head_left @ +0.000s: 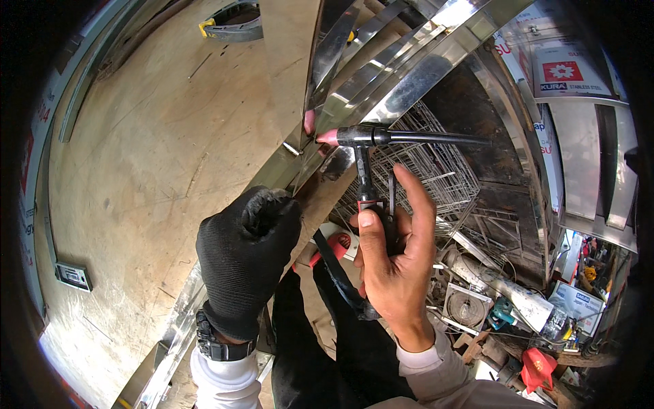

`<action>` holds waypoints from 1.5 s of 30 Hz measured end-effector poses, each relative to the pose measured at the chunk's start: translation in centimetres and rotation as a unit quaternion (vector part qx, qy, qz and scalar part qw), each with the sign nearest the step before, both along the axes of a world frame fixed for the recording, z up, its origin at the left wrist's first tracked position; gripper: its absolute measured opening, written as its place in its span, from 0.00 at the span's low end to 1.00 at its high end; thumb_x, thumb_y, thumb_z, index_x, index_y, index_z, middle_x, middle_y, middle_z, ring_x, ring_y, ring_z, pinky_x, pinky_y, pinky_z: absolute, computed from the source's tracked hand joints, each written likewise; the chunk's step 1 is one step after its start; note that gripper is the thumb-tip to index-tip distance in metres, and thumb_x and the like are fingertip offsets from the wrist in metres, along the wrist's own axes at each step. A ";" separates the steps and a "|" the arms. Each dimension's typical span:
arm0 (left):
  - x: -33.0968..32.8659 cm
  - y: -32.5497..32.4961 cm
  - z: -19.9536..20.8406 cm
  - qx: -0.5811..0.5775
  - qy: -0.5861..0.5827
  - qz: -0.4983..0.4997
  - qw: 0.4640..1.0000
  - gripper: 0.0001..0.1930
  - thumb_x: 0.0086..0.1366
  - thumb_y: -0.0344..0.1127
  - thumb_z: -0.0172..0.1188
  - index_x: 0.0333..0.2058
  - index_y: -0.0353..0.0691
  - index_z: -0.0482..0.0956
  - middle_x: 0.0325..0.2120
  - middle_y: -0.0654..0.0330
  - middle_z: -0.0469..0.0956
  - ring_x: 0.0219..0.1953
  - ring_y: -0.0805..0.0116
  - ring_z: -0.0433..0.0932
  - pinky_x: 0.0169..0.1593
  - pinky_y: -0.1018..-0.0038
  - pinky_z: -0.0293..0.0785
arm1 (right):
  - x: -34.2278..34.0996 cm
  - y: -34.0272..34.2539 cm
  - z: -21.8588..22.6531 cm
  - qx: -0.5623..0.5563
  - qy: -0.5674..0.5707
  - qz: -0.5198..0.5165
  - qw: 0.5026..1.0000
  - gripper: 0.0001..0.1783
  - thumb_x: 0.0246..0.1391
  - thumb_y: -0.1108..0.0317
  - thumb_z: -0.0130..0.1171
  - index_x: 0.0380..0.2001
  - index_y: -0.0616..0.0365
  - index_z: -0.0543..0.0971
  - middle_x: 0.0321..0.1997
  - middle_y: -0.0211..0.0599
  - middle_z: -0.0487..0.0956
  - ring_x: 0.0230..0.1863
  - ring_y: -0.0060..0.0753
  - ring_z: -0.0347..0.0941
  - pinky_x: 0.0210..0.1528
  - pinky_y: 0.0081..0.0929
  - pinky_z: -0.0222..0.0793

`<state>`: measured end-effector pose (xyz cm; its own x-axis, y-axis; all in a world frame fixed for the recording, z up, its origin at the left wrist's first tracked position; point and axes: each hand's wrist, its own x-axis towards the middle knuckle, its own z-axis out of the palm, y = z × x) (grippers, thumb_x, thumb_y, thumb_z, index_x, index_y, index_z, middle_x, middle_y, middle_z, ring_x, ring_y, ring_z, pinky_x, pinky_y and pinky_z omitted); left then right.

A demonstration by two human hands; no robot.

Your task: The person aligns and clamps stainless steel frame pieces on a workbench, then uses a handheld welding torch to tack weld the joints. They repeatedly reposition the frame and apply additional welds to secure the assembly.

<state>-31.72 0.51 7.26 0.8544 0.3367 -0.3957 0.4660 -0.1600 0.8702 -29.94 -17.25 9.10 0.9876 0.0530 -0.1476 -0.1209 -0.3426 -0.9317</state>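
My right hand point(395, 273), bare, is wrapped round the handle of a black TIG welding torch point(363, 136), its index finger stretched upward away from the handle. The torch's pink nozzle points left, at or just over a shiny metal strip point(279, 167) on the table's edge. A small bright metal piece point(291, 148) lies just left of the nozzle. My left hand point(248, 252), in a black knitted glove, is closed in a fist by the same strip, below and left of the nozzle. Whatever its fingers may hold is hidden.
Long polished metal profiles point(409, 75) run to the upper right. The wooden tabletop point(150, 150) fills the left, with a grey, yellow-ended tool point(231, 27) at the far side and a square point(73, 276) near the left rim. Wire racks point(436, 153) and floor clutter point(504, 307) lie right.
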 end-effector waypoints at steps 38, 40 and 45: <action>0.0 -0.4 -0.1 0.001 -0.003 0.015 1.000 0.10 0.64 0.35 0.68 0.38 0.34 0.86 0.27 0.55 0.85 0.29 0.72 0.82 0.39 0.73 0.78 | 0.1 -0.9 -1.8 -0.040 -0.108 0.053 0.992 0.33 0.67 0.71 0.60 0.71 0.64 0.62 0.61 0.57 0.74 0.51 0.41 0.82 0.46 0.32 0.82; 0.1 -0.5 -0.1 0.012 -0.005 0.011 1.000 0.10 0.64 0.35 0.68 0.38 0.34 0.86 0.27 0.56 0.85 0.29 0.73 0.82 0.39 0.73 0.78 | 0.1 -0.9 -1.8 -0.037 -0.109 0.051 0.992 0.33 0.67 0.71 0.60 0.71 0.64 0.62 0.61 0.57 0.73 0.51 0.41 0.82 0.46 0.32 0.82; 0.2 -0.4 0.4 0.000 0.011 0.011 1.000 0.09 0.64 0.34 0.69 0.39 0.35 0.86 0.27 0.56 0.85 0.29 0.74 0.82 0.38 0.73 0.78 | 0.0 -0.5 -1.6 -0.036 -0.102 0.046 0.993 0.32 0.67 0.72 0.59 0.70 0.65 0.63 0.61 0.57 0.73 0.51 0.40 0.82 0.46 0.33 0.82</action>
